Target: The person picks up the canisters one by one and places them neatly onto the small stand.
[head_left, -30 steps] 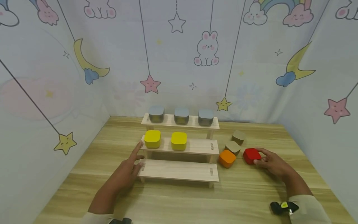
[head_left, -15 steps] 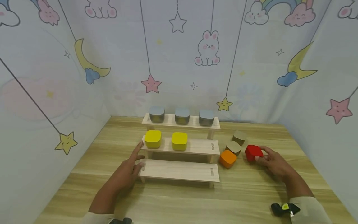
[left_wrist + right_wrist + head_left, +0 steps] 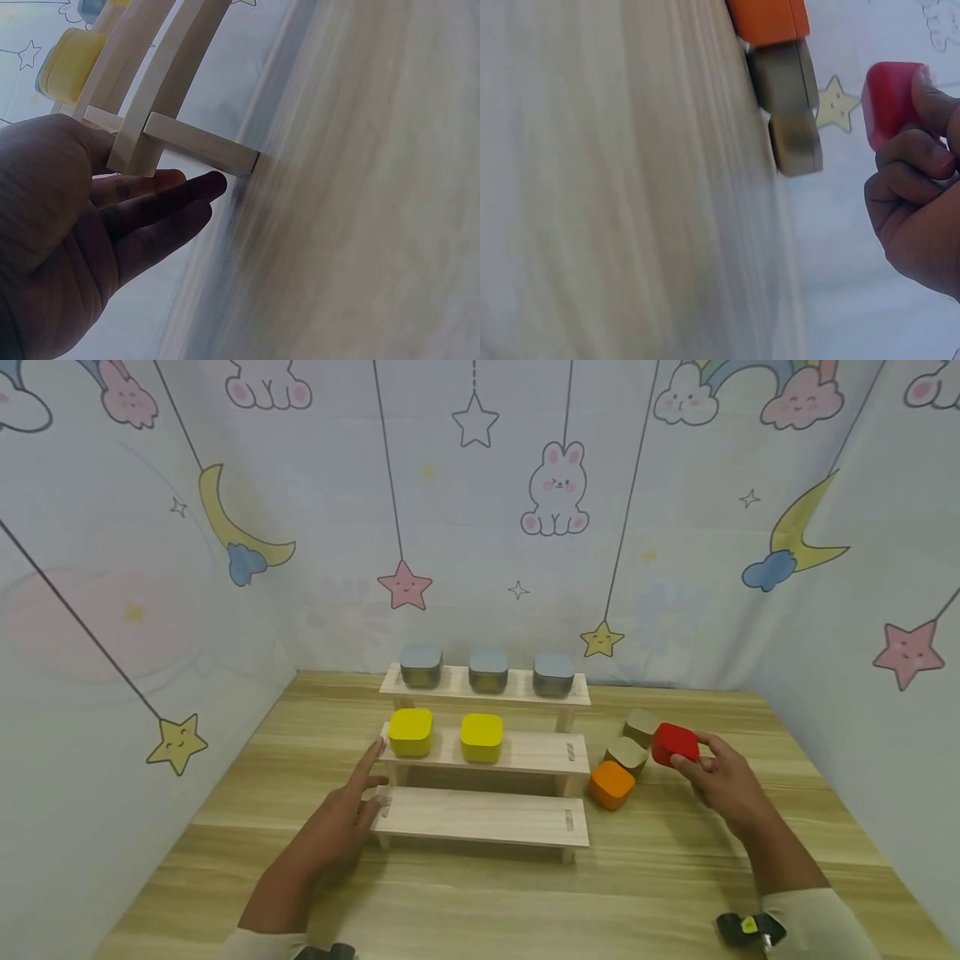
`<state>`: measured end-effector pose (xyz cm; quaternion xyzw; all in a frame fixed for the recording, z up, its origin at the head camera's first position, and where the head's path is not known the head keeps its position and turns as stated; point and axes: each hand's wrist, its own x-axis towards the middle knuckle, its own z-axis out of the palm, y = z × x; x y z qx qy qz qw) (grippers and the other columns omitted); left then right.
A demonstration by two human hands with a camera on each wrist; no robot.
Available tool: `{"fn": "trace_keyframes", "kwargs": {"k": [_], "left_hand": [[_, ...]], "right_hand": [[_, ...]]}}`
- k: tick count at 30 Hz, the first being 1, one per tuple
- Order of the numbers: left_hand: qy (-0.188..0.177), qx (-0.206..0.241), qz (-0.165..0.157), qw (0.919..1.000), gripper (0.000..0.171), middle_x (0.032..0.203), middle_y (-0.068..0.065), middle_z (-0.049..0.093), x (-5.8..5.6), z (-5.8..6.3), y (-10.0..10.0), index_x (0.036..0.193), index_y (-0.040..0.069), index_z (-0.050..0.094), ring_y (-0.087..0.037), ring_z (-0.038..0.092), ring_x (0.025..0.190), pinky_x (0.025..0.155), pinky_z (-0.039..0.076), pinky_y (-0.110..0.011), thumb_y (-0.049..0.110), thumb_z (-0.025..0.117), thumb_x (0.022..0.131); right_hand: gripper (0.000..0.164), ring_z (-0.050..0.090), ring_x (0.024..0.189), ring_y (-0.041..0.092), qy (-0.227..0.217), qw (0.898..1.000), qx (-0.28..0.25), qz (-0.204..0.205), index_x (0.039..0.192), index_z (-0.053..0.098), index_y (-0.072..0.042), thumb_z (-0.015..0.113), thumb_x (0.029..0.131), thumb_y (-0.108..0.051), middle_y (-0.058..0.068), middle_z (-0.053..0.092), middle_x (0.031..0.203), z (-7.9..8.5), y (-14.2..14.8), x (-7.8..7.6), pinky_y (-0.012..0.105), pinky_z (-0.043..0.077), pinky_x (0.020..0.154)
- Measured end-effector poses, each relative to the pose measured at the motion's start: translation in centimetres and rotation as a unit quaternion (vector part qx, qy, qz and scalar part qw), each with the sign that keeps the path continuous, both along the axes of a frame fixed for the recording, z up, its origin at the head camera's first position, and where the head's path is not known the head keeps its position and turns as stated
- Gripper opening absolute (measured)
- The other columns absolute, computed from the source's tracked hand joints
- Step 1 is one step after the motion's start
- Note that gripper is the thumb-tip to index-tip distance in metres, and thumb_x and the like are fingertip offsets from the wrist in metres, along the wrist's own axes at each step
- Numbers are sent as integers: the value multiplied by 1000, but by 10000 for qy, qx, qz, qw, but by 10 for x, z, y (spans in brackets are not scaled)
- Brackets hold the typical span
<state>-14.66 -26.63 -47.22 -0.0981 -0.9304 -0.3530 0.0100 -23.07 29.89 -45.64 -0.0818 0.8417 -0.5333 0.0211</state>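
The right hand (image 3: pixel 723 781) is pinching a red block (image 3: pixel 675 744) between thumb and fingers, closed just to the block's width. The block is hanging above the right side of the wood-grain table (image 3: pixel 450 902). The right wrist view is showing what the head view is hiding: other fingers folding in beside the block, and a gap between the block and the table.

The left hand (image 3: pixel 337 818) is lying with fingers loosely extended and parted, its index tip appearing to touch the left end of the middle shelf (image 3: pixel 536 750), its thumb at the left end of the bottom shelf (image 3: pixel 480 817). The left wrist view is revealing three outstretched fingers near a shelf leg (image 3: pixel 201 144), largely hidden from the head camera.

Just left of the red block, an orange block (image 3: pixel 612 785) is sitting nearest, with a nearer beige block (image 3: pixel 627 755) and a farther beige block (image 3: pixel 640 727) lining up behind it. The middle shelf is bearing a left yellow block (image 3: pixel 411 732) and a right yellow block (image 3: pixel 482 738). The far top shelf (image 3: pixel 521 683) is carrying three gray-blue blocks (image 3: pixel 488 670) in a row. Beyond, a cartoon-printed cloth (image 3: pixel 480 510) is hanging.
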Motion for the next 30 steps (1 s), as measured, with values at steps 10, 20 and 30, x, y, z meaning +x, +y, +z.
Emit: {"fn": "trace_keyframes", "kwargs": {"k": [10,20,30], "left_hand": [[134,-4,-69,9999,87,157,-29,59,-1,-4,0,176,36,-7,-49,71,129,112,54,-68,14,52,116],[-107,47,79,9999,86,161,-26,56,0,-3,0,175,41,-8,-48,69,133,115,51,-68,16,50,117],[0,-8,82,10000,83,160,-25,58,0,-2,0,176,35,-4,-49,67,136,115,50,-70,18,51,117]], "right_hand": [[76,34,58,8,-68,9996,-109,-263,169,27,-3,63,112,-38,-7,47,71,21,-35,17,27,34,53],[72,42,60,10,248,9986,262,-380,164,36,-3,66,110,-41,-4,57,72,36,-62,30,28,38,52],[74,57,75,17,381,9979,442,-291,163,38,0,70,108,-37,26,80,115,51,-91,38,28,47,61]]}}
